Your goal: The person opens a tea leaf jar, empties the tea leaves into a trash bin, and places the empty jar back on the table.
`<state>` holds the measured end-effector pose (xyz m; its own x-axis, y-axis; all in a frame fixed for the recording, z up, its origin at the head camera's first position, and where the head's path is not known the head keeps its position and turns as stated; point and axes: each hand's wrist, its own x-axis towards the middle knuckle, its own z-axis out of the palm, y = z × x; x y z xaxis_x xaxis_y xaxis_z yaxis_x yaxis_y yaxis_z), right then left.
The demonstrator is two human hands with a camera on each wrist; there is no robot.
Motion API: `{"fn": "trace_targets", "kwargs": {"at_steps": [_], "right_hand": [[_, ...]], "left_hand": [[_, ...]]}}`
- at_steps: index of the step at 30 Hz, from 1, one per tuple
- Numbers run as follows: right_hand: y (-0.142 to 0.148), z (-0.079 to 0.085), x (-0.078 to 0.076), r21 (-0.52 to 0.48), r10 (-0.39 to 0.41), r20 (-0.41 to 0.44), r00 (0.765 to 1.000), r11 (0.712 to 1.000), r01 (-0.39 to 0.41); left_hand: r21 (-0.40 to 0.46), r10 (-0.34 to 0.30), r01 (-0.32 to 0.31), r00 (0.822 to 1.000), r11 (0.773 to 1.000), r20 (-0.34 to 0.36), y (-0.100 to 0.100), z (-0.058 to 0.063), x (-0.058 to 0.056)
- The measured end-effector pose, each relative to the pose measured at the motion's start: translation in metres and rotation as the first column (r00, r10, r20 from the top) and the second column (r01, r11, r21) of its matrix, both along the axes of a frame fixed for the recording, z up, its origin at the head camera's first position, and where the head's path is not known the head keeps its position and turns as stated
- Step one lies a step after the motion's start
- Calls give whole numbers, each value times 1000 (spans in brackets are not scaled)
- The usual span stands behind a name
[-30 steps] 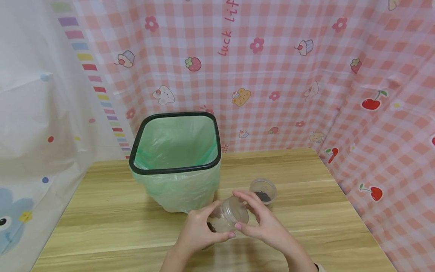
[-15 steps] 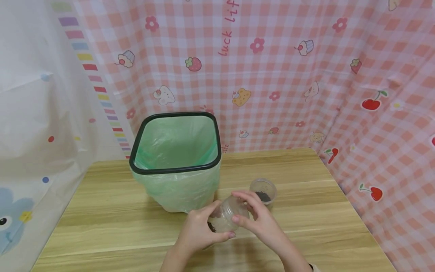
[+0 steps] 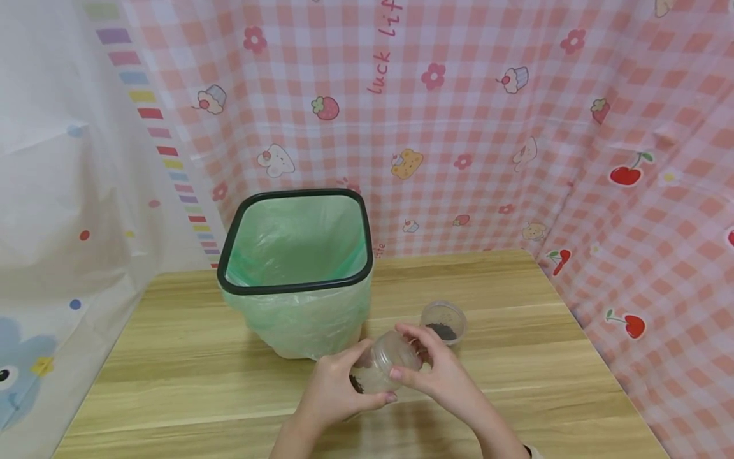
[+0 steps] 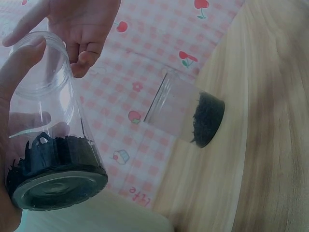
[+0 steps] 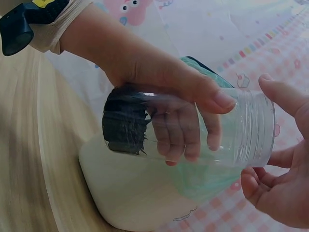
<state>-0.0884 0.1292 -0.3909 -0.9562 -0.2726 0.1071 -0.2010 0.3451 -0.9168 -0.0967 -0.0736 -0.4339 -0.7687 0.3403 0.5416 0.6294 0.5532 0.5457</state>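
Head view shows 1 smooth, round clear jar (image 3: 388, 366) tilted above the near middle of the wood-grained counter (image 3: 545, 319), ragged dark shreds (image 5: 124, 121) packed at its base. The left hand (image 3: 334, 386) curls around its body; the right hand (image 3: 447, 379), fingers part-way spread, grips its ridged end between thumb and fingers. Farther right stands 1 similar clear cup (image 3: 444, 312) with dark bits (image 3: 441, 331). Far left, crinkled green plastic (image 3: 312, 322) covers a bin (image 5: 128, 193) under a black, rounded-square rim (image 3: 295, 287).
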Motion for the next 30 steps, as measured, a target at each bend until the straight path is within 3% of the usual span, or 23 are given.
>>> {"fn": "trace_targets", "kwargs": {"at_steps": [8, 15, 23, 27, 30], "right_hand": [[7, -3, 0, -86, 114, -47, 992, 989, -117], [11, -5, 1, -165, 217, -161, 963, 956, -243], [9, -7, 0, -253, 273, -196, 942, 914, -317], [8, -9, 0, -296, 270, -203, 941, 899, -322], [8, -10, -1, -299, 223, -201, 954, 913, -277]], "left_hand": [[27, -16, 15, 1000, 1000, 24, -1, 0, 0], [60, -56, 54, 998, 997, 34, -3, -1, -1], [121, -82, 74, 995, 990, 59, -4, 0, -1], [136, -93, 83, 994, 987, 66, -4, 0, -1], [146, -95, 85, 994, 986, 60, -5, -1, -2]]}}
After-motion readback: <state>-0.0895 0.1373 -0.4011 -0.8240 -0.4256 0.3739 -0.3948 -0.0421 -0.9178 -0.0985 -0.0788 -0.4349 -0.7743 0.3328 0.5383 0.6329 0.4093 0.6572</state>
